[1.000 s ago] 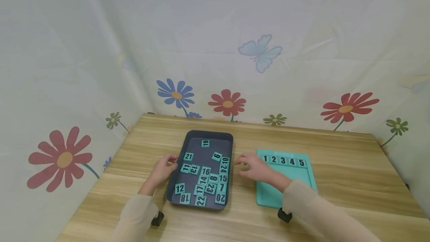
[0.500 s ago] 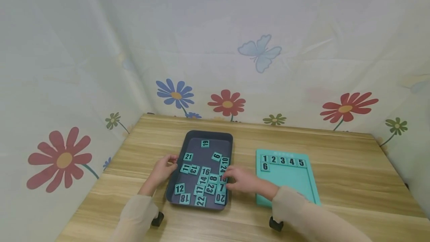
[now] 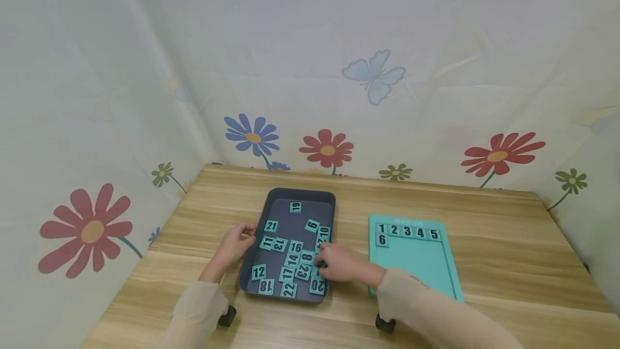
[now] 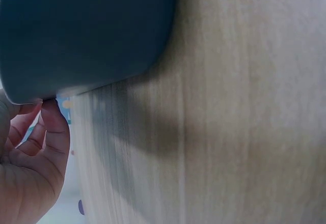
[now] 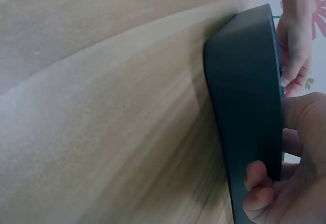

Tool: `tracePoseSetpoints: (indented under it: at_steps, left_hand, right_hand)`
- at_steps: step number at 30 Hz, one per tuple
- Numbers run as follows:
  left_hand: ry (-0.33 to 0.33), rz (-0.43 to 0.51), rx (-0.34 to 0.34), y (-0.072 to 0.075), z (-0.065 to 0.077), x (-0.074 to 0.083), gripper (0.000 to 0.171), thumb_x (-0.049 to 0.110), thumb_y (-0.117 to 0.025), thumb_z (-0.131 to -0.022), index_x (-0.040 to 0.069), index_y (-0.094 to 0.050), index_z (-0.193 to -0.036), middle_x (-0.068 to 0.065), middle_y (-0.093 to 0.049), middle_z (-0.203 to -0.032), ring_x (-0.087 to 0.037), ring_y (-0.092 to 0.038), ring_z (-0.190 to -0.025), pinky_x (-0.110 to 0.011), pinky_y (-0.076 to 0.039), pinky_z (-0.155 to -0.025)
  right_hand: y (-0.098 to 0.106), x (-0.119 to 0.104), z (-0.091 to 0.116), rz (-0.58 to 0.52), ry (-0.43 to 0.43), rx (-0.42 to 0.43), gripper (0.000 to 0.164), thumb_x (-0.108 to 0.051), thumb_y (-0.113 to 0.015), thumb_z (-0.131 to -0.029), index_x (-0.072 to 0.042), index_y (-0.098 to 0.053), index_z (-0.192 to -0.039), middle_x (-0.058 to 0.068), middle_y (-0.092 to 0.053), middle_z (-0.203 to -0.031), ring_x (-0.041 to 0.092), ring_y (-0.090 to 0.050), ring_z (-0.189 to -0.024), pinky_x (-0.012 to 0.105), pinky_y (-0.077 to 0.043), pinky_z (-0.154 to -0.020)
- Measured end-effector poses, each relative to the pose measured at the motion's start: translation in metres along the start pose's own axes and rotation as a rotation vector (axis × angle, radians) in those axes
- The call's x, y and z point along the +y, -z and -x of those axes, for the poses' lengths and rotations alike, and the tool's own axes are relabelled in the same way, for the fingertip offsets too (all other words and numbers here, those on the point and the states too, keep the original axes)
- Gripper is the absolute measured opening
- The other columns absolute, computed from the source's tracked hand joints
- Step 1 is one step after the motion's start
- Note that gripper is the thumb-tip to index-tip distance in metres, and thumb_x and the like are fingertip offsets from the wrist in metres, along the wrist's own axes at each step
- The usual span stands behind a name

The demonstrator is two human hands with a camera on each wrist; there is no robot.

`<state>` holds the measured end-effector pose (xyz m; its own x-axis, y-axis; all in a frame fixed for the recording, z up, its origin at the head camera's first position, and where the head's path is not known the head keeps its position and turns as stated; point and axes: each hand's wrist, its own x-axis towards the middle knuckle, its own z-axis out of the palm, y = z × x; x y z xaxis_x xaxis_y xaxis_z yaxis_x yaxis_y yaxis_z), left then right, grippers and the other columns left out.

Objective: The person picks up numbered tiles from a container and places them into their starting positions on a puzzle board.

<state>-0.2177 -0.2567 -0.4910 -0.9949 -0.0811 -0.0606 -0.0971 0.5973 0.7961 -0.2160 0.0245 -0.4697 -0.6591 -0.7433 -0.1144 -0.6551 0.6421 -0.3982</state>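
A dark rectangular tray (image 3: pixel 302 195) holds several loose teal number tiles, such as the 19 (image 3: pixel 295 207), the 12 (image 3: pixel 259 272) and the 20 (image 3: pixel 317 285). At the tray's left rim, my left hand (image 3: pixel 235 244) pinches the edge between thumb and fingers, as the left wrist view shows. Over the right rim reaches my right hand (image 3: pixel 341 263), its fingertips down among the tiles near the 8 (image 3: pixel 307 257). It covers the 7 and most of the 15. In the right wrist view the tray wall (image 5: pixel 244 86) hides the fingertips, so whether they pinch a tile is unclear.
Right of the tray lies a teal number board (image 3: pixel 418 263). Tiles 1 to 5 line its top row, and the 6 tile (image 3: pixel 382 239) starts the second row. Both lie on a wooden table (image 3: pixel 508 246), with a flowered curtain (image 3: pixel 411 123) behind.
My right hand has moved left from beside the board's corner, over the tray's right rim and onto the tiles, uncovering the 6 on the board. My left hand has stayed put.
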Motion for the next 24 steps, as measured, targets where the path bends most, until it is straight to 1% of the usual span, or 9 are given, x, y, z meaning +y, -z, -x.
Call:
tracePoseSetpoints:
  at_steps: [5, 10, 17, 22, 24]
  left_hand:
    - [-0.006, -0.008, 0.005, 0.0, 0.0, 0.0, 0.029, 0.003, -0.05, -0.085, -0.003, -0.051, -0.113, -0.017, -0.055, -0.104, -0.025, -0.058, -0.089, -0.03, -0.052, -0.069]
    - [-0.001, -0.005, 0.002, 0.0, 0.0, 0.0, 0.029, 0.003, -0.049, -0.085, -0.002, -0.051, -0.114, -0.017, -0.054, -0.105, -0.026, -0.058, -0.091, -0.031, -0.051, -0.07]
    - [0.003, -0.012, 0.002, -0.001, -0.001, -0.001, 0.029, 0.003, -0.05, -0.085, -0.002, -0.051, -0.114, -0.017, -0.054, -0.104, -0.025, -0.058, -0.09, -0.03, -0.051, -0.07]
    - [0.014, -0.002, -0.002, -0.001, -0.001, -0.001, 0.029, 0.003, -0.049, -0.086, -0.002, -0.051, -0.114, -0.017, -0.054, -0.105, -0.025, -0.058, -0.09, -0.03, -0.052, -0.07]
    - [0.013, -0.004, -0.003, -0.001, -0.001, 0.0, 0.029, 0.004, -0.049, -0.086, -0.002, -0.051, -0.114, -0.017, -0.054, -0.105, -0.025, -0.058, -0.091, -0.03, -0.052, -0.07]
  right_hand:
    - [-0.004, -0.002, 0.0, -0.018, -0.028, 0.022, 0.027, -0.017, -0.061, -0.077, -0.015, -0.066, -0.104, 0.0, -0.051, -0.09, 0.007, -0.042, -0.07, 0.016, -0.038, -0.058]
    - [-0.009, -0.003, -0.002, -0.051, -0.08, 0.037, 0.029, -0.02, -0.064, -0.076, -0.02, -0.065, -0.105, -0.002, -0.05, -0.091, 0.007, -0.042, -0.07, 0.016, -0.038, -0.058]
    - [-0.016, -0.004, -0.007, -0.095, -0.151, 0.077, 0.033, -0.03, -0.066, -0.074, -0.018, -0.063, -0.105, -0.001, -0.053, -0.095, 0.007, -0.046, -0.074, 0.018, -0.042, -0.061]
    - [-0.021, -0.008, -0.01, -0.057, -0.191, 0.126, 0.042, -0.043, -0.068, -0.069, -0.016, -0.065, -0.101, 0.0, -0.053, -0.091, 0.009, -0.046, -0.073, 0.021, -0.041, -0.059]
    - [-0.022, -0.01, -0.01, -0.043, -0.202, 0.142, 0.044, -0.044, -0.07, -0.067, -0.015, -0.065, -0.1, 0.0, -0.053, -0.09, 0.01, -0.046, -0.072, 0.021, -0.04, -0.057]
